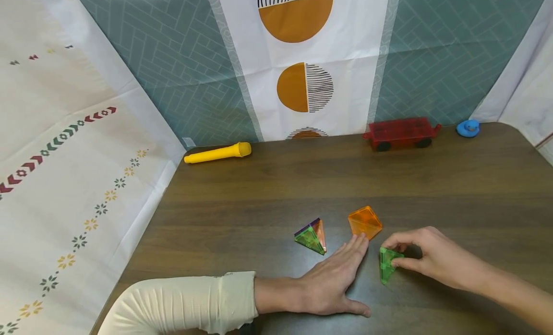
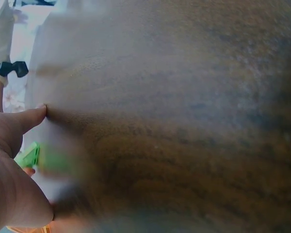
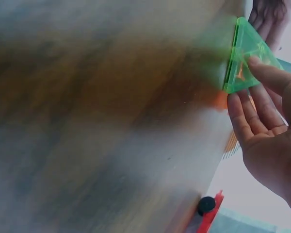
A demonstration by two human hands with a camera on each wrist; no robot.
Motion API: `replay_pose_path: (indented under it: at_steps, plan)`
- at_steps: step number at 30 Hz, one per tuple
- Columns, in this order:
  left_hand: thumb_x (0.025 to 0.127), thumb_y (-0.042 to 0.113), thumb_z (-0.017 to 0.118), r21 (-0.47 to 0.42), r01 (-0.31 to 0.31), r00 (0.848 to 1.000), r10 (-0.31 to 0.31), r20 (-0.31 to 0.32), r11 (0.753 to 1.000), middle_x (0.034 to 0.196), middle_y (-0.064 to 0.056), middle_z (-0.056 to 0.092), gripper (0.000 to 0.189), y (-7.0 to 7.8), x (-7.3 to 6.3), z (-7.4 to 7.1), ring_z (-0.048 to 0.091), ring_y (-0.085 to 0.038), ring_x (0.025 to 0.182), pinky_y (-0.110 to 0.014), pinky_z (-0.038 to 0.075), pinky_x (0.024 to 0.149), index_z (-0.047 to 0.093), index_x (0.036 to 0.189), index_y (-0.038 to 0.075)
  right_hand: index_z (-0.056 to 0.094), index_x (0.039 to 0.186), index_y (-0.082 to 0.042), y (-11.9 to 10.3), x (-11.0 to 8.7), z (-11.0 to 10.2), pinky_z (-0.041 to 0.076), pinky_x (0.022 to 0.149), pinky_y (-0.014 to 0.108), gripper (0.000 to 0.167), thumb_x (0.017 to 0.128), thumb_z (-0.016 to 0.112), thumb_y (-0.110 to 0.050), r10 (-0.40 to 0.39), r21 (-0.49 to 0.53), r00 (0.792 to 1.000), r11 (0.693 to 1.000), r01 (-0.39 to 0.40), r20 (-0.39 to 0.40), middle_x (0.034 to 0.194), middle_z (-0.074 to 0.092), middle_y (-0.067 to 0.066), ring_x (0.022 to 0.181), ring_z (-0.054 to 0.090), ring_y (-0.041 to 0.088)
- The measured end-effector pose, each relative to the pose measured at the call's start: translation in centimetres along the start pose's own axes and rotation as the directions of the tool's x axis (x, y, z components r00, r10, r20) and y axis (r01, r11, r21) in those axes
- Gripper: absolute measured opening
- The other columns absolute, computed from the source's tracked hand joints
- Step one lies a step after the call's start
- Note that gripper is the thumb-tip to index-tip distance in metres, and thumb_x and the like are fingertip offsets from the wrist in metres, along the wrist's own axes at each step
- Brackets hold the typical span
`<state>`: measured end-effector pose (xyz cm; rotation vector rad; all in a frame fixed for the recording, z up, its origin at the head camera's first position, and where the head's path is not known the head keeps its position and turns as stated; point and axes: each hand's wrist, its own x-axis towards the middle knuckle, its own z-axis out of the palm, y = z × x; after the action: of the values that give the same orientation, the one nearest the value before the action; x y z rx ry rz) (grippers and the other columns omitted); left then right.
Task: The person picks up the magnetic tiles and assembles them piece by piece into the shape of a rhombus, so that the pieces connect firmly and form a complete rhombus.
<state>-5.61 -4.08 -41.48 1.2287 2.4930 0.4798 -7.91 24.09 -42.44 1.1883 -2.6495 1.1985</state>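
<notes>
My right hand (image 1: 436,258) pinches a green translucent triangular magnetic tile (image 1: 386,265) between thumb and fingers, one edge down by the table. In the right wrist view the thumb lies across the face of that green tile (image 3: 245,43). My left hand (image 1: 330,282) rests on the tabletop with its fingers straight and thumb spread, fingertips right at the near edge of an orange translucent tile piece (image 1: 365,221). Left of those fingertips sits a small pyramid of green, purple and orange tiles (image 1: 312,238).
Along the back edge of the wooden table (image 1: 268,181) lie a yellow toy microphone (image 1: 216,153), a red wheeled toy wagon (image 1: 402,133) and a blue rubber duck (image 1: 468,128). Patterned cloth hangs behind and at the sides.
</notes>
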Motion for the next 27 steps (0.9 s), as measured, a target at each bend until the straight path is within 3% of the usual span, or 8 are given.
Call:
replay_pose_path:
  at_steps: [15,27]
  plan:
    - [0.090,0.059,0.080,-0.002,0.000,1.000,0.000,0.001,1.000,0.177,-0.015,0.000,0.126,0.1,-0.1,0.0,0.001,-0.017,0.162,-0.030,0.012,0.128,0.000,0.169,0.003,0.078,0.104,-0.024,-0.4,1.5,0.0,0.061,0.073,0.025,0.045,0.075,0.093,0.006,0.032,-0.092,0.988,0.995,-0.046,-0.151,0.105,0.076,-0.012,0.086,0.069,0.001]
    - [0.090,0.060,0.079,0.024,-0.003,1.000,0.003,0.002,1.000,0.176,-0.016,-0.003,0.128,0.1,-0.1,0.1,0.000,-0.017,0.162,-0.029,0.012,0.128,-0.003,0.168,0.002,0.078,0.103,-0.024,-0.3,2.5,0.3,0.061,0.074,0.027,0.043,0.075,0.092,0.006,0.020,-0.111,0.984,0.993,-0.040,-0.177,0.102,0.074,-0.014,0.086,0.070,0.003]
